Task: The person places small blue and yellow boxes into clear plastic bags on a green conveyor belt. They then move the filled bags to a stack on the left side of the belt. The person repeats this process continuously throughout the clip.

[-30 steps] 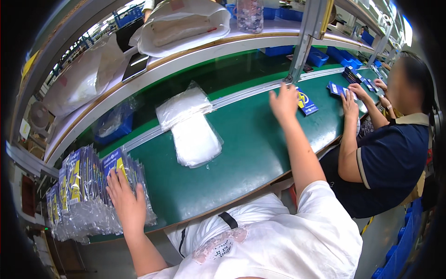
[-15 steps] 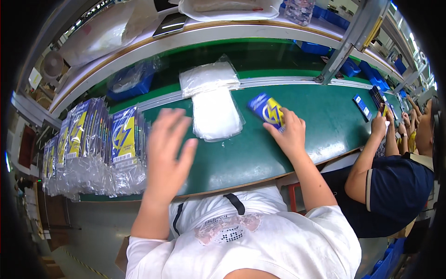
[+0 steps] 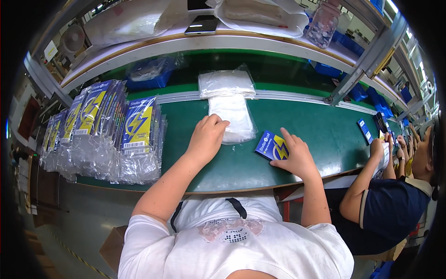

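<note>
A small blue and yellow box (image 3: 268, 145) with a lightning design lies on or just above the green worktop. My right hand (image 3: 297, 156) is closed on its right end, thumb at the near edge and fingers at the far side. My left hand (image 3: 206, 138) has its fingers bent together in a pinch at the left edge of a pile of clear plastic bags (image 3: 237, 118); the fingertips are partly hidden. Behind it, another stack of bags (image 3: 226, 83) overlaps the metal rail.
Rows of bagged blue and yellow packages (image 3: 138, 125) stand at the left. A blue bin (image 3: 151, 79) is behind them. A shelf (image 3: 195, 45) spans the far side, held by a metal post (image 3: 355, 74). A co-worker (image 3: 390, 204) sits at the right, near dark boxes (image 3: 364, 130).
My left hand has moved right and down onto the bag pile, its spread fingers now drawn together. My right hand keeps the box, now turned slightly and lower relative to the bags. The view has shifted.
</note>
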`<state>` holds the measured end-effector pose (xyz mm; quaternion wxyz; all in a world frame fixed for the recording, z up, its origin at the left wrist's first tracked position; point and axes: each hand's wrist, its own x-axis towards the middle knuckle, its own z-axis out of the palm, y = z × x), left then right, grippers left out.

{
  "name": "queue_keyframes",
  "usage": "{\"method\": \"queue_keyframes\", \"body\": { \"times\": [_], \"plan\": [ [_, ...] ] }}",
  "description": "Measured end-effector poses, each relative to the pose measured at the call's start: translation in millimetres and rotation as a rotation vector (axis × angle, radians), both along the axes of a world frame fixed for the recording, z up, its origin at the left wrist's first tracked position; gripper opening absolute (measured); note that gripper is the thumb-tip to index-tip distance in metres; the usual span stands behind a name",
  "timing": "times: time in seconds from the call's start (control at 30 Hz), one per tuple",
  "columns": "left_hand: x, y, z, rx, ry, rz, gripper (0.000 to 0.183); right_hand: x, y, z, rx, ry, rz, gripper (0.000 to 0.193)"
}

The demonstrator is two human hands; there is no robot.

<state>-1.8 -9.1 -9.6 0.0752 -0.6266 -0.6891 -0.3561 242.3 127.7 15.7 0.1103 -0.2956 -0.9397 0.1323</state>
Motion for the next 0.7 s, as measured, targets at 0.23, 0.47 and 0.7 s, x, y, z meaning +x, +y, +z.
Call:
{"method": "queue_keyframes", "body": {
  "times": [0.23, 0.47, 0.7],
  "plan": [
    [12, -3, 7, 0.141, -0.163, 0.002, 0.018, -31, -32, -25, -1.054, 0.980, -0.177, 0.062],
    [7, -6, 3, 0.201, -0.120, -0.067, 0.014, -54, -40, -27, -1.840, 0.764, 0.157, 0.047],
    [0, -12, -3, 0.033, -0.480, -0.040, 0.023, -68, -33, -20, -1.851, 0.696, 0.157, 0.060]
  ]
}}
